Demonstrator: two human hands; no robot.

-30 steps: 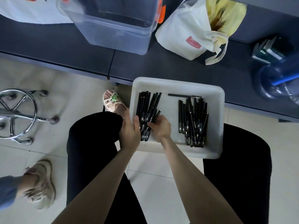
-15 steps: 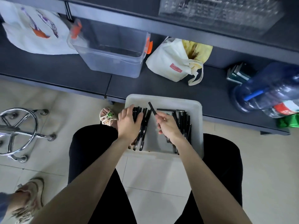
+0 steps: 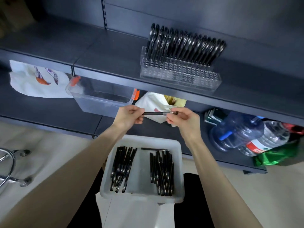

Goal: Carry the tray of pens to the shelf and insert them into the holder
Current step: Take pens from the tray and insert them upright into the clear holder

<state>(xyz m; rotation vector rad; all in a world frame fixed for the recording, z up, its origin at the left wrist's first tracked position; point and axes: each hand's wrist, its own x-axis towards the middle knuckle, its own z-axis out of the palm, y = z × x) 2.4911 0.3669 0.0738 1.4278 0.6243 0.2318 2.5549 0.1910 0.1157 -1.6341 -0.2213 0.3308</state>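
Observation:
A white tray rests across my lap and holds two heaps of black pens. Above it I hold one black pen level between both hands. My left hand pinches its left end and my right hand pinches its right end. On the dark shelf above stands a clear plastic holder. Its back rows are full of upright black pens, and its front rows of holes stand empty.
On the lower shelf sit a clear storage bin with orange clips, a white printed bag, a white tote, and large water bottles beside a green bag at right. A chrome stool base stands on the floor at left.
Both hands have left the tray and risen with one pen held between them. The view has tilted up, bringing the upper shelf and holder into sight.

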